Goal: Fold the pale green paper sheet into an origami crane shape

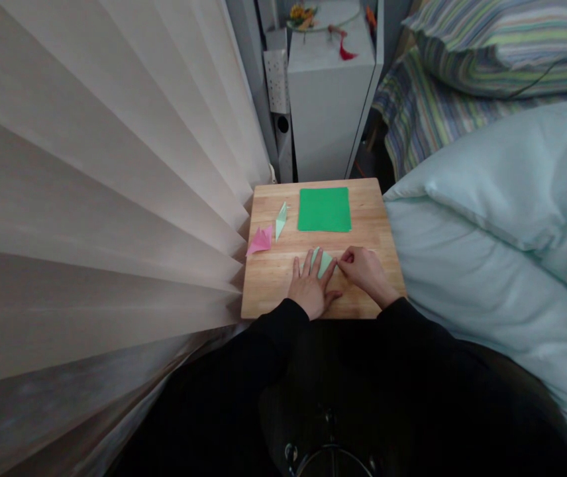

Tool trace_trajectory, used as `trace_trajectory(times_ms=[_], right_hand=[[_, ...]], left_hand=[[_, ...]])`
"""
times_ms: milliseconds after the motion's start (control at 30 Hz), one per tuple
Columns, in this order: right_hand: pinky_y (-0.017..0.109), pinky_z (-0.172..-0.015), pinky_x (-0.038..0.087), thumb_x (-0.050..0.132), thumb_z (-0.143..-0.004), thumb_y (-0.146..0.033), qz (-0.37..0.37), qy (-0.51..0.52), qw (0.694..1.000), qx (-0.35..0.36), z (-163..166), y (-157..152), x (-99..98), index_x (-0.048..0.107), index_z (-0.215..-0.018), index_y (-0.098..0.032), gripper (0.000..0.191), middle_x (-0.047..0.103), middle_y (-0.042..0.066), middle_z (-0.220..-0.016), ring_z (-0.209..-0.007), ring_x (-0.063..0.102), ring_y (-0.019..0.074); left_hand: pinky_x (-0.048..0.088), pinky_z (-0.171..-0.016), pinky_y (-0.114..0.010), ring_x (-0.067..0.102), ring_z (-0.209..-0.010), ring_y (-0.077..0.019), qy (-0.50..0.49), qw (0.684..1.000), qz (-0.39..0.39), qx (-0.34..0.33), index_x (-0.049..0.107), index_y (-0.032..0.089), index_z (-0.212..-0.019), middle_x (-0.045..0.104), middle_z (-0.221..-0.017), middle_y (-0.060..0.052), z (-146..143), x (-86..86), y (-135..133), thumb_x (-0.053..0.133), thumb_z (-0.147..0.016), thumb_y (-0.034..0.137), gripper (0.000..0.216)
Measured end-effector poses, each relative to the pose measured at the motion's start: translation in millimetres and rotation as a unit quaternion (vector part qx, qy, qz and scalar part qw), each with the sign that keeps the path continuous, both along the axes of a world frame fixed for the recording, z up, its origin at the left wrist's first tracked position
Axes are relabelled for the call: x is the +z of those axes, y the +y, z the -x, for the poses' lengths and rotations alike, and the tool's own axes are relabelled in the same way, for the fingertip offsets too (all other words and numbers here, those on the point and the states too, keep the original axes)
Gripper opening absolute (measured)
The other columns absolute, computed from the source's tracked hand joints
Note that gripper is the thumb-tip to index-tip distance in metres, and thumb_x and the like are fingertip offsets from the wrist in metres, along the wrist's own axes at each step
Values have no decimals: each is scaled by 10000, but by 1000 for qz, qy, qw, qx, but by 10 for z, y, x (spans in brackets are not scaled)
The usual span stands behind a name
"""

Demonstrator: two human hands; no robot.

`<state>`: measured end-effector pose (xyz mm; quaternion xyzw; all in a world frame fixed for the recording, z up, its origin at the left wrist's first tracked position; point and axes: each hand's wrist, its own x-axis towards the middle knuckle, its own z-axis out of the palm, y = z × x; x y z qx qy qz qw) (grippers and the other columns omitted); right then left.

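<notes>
A pale green folded paper lies on the small wooden table. My left hand rests flat on it with fingers spread, hiding part of the sheet. At its right corner, my right hand has thumb and forefinger pinched together on the paper's tip. Beyond my hands is a stack of bright green paper. To the left lie a slim, pale green folded paper piece and a pink folded paper figure.
A pleated cream curtain borders the table's left side. On the right is a bed with a pale blue quilt and a striped pillow. A white cabinet stands behind the table, with a red tassel on top.
</notes>
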<state>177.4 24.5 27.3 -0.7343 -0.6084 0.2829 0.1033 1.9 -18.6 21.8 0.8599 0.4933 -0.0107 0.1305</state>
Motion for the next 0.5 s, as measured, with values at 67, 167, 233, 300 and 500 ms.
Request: trace_trajectory(times_ms=[67,167,233,300,500], right_hand=[[281,-639,410,670,-896,-271,1,1,1000,-7,0,2,-7,753,-827,-170,148,771,106,-812,-743,682,200],[274,-642,415,685,-875,-255,2,2,1000,-17,3,1,-19,751,-816,-168,124,776,113,-833,-765,690,201],[270,-646,416,697,-854,-230,4,4,1000,-20,5,0,-28,747,-808,-169,92,778,113,-837,-773,692,200],[268,-647,415,703,-842,-214,6,5,1000,-22,4,2,-36,744,-802,-169,73,778,113,-836,-776,692,198],[275,-638,406,703,-843,-226,9,5,1000,-19,-8,10,-50,742,-799,-176,77,778,114,-840,-774,684,203]], left_hand=[[123,-1247,-690,124,-1612,-406,-6,1000,-22,-2,316,233,-1632,206,-1728,-202,-39,26,-32,527,-989,580,760],[187,-1247,-629,248,-1564,-398,-9,998,-59,8,402,121,-1568,326,-1669,-230,-158,92,-119,534,-1004,465,674],[340,-1170,-549,398,-1453,-394,-9,998,-61,23,436,69,-1525,468,-1561,-234,-242,135,-179,543,-994,389,629],[425,-1064,-501,487,-1330,-380,-12,998,-59,28,432,50,-1515,546,-1458,-230,-292,158,-215,548,-985,370,631],[443,-966,-479,494,-1244,-353,-4,997,-69,20,428,70,-1512,556,-1407,-205,-272,164,-183,517,-1006,366,593]])
